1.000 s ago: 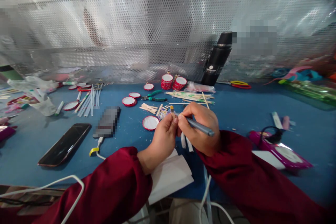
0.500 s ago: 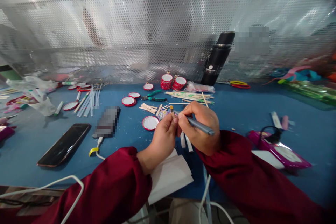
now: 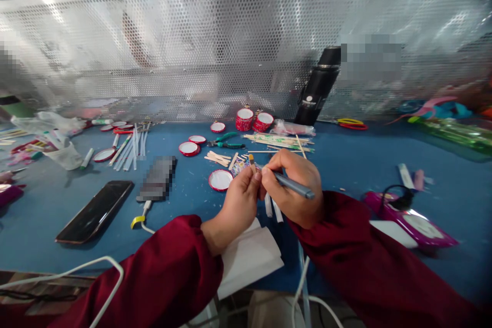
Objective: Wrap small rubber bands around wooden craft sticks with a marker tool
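A small wooden stick (image 3: 251, 161) with an orange-yellow end is held roughly upright over the middle of the table (image 3: 346, 164), its end projecting beyond the fingertips of the left hand (image 3: 239, 200). A grey pen (image 3: 294, 184) is pointed at those fingertips; whether the stick is touched by it cannot be told.

Containers: a white cup (image 3: 66, 158) is set toward the table's left edge, with markers (image 3: 57, 138) stood in it. A black bottle (image 3: 317, 87) is stood near the far edge; contents hidden.

Hands: left thumb and fingers pinched together on the stick. The pen is gripped in the right hand (image 3: 303, 179), fingers curled as for writing, close beside the left. White paper (image 3: 255, 261) is laid at the near edge, partly covered by the left forearm.
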The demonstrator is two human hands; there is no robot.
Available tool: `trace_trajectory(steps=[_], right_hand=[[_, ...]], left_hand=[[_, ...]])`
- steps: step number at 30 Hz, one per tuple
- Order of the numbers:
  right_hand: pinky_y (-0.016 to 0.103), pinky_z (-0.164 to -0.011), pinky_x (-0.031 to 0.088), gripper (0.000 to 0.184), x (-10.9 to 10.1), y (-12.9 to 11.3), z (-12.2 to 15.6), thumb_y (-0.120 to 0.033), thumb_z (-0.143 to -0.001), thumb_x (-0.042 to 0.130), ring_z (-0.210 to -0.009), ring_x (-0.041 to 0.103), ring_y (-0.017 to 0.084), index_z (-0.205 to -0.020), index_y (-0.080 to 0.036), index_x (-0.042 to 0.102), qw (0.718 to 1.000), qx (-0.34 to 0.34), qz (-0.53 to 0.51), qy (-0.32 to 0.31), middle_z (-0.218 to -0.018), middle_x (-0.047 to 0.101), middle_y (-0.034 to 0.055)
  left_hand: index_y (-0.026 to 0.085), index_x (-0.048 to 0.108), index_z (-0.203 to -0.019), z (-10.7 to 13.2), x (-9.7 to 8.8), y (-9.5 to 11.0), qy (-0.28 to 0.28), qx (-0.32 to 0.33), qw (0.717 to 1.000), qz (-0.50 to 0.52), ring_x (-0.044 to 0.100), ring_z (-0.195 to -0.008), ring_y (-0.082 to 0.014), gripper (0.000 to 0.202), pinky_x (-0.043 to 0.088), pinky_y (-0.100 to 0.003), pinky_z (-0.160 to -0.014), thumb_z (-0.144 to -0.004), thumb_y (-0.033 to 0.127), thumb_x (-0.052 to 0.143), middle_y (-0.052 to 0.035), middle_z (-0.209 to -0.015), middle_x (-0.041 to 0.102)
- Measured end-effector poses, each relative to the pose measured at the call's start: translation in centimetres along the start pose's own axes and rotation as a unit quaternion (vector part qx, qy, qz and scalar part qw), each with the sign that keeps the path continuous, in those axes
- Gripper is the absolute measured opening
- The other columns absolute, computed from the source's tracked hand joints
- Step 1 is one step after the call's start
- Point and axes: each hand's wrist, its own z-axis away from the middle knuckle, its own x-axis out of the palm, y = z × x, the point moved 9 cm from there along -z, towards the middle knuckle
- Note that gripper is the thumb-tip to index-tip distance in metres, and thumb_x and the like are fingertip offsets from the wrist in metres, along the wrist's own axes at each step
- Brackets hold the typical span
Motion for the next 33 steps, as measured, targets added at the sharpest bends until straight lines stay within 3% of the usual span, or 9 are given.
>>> trace_trajectory(steps=[17,33], right_hand=[[0.031,-0.061,0.043,0.016,-0.36,0.02,0.04,-0.022,-0.087,0.060,-0.061,0.056,0.016,-0.074,-0.024,0.051,1.000,-0.005,0.010,0.021,-0.066,0.059,-0.0007],[0.031,-0.061,0.042,0.015,-0.10,-0.19,0.17,-0.021,-0.087,0.059,-0.063,0.055,0.016,-0.075,-0.024,0.052,1.000,-0.015,-0.001,0.011,-0.067,0.058,-0.0007]], left_hand=[[0.019,0.046,-0.069,0.16,0.44,0.87,-0.009,0.002,1.000,-0.002,0.035,-0.060,-0.0100,0.047,0.030,-0.024,-0.057,-0.095,0.058,0.055,0.0031,-0.064,0.043],[0.018,0.048,-0.071,-0.01,0.03,-0.04,0.004,0.003,1.000,0.031,0.039,-0.064,-0.0094,0.047,0.035,-0.022,-0.061,-0.093,0.058,0.059,0.0030,-0.067,0.046]])
